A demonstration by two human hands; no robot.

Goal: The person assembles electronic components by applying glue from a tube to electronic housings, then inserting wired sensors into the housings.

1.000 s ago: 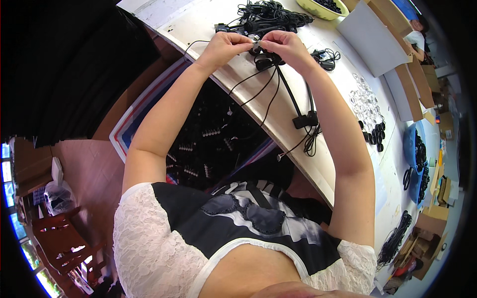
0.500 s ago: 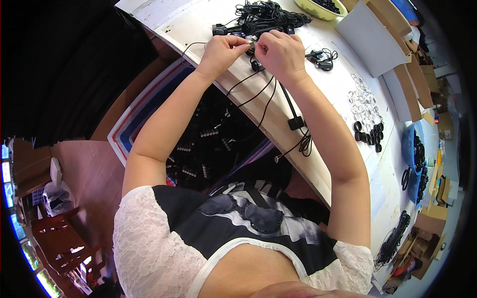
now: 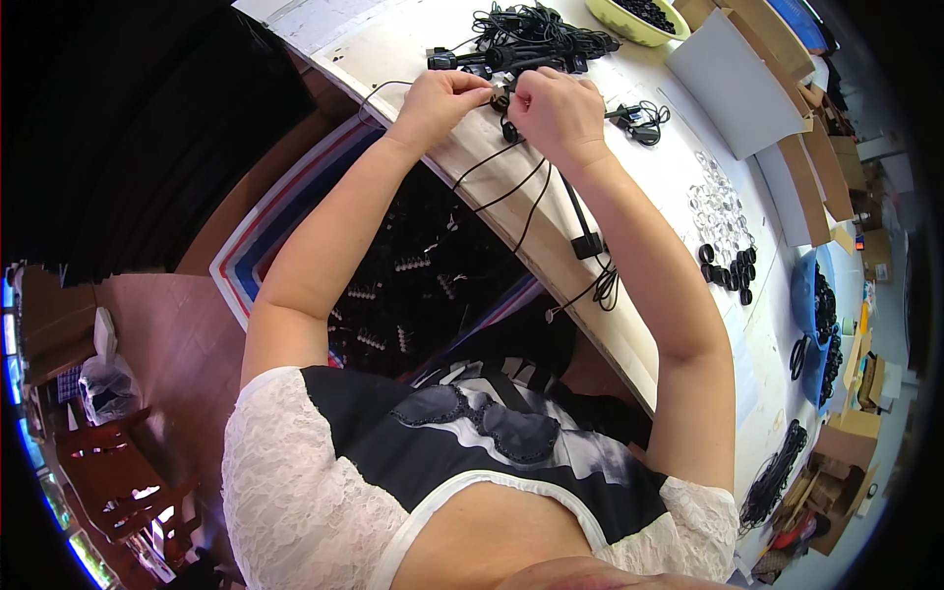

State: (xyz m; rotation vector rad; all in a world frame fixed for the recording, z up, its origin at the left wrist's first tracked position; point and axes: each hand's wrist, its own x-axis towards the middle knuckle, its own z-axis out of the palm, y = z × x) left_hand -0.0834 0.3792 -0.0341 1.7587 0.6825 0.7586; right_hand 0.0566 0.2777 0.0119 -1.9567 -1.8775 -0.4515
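Note:
My left hand (image 3: 440, 108) is closed in a pinch at the table's far left edge, its fingertips by a small dark part (image 3: 500, 98). Beside it, my right hand (image 3: 559, 116) is curled closed, knuckles up, against the same spot; what lies inside its fingers is hidden. A thin black cable (image 3: 379, 90) loops out past my left hand. Under my right wrist lies a black rod with a square end (image 3: 586, 245), and its coiled cable (image 3: 605, 287) hangs at the table edge. Just beyond both hands is a heap of black cabled rods (image 3: 536, 39).
Right of my hands lie a small bundled cable (image 3: 644, 122), clear rings (image 3: 716, 202) and black rings (image 3: 730, 267). A yellow bowl (image 3: 624, 22), an open carton (image 3: 737, 88) and blue baskets (image 3: 808, 295) stand farther off. A striped bag (image 3: 236, 280) of black parts sits below the edge.
My hands stay almost in place; the right has sunk slightly. The pale bit seen between the fingertips earlier no longer shows, and a dark part is visible there now.

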